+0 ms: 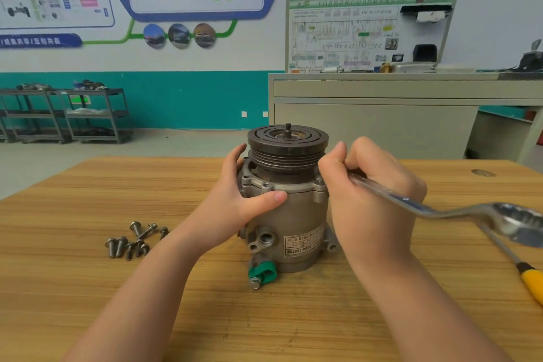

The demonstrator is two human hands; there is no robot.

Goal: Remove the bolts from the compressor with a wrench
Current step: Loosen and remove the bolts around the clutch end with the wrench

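Note:
A grey metal compressor (296, 223) stands upright on the wooden table (147, 288), its dark pulley on top. My left hand (241, 200) grips the compressor's left side, thumb across the front below the flange. My right hand (370, 194) holds a shiny ring wrench (458, 211) by the shaft; the wrench's working end is hidden behind my fingers at the compressor's right flange, and its free ring end sticks out to the right. Several loose bolts (132, 239) lie on the table to the left of the compressor.
A screwdriver with a yellow handle (531, 279) lies at the table's right edge, under the wrench's free end. Beyond the table stand a beige training bench (382, 123) with a diagram board and grey shelf racks (67, 114) at the far left.

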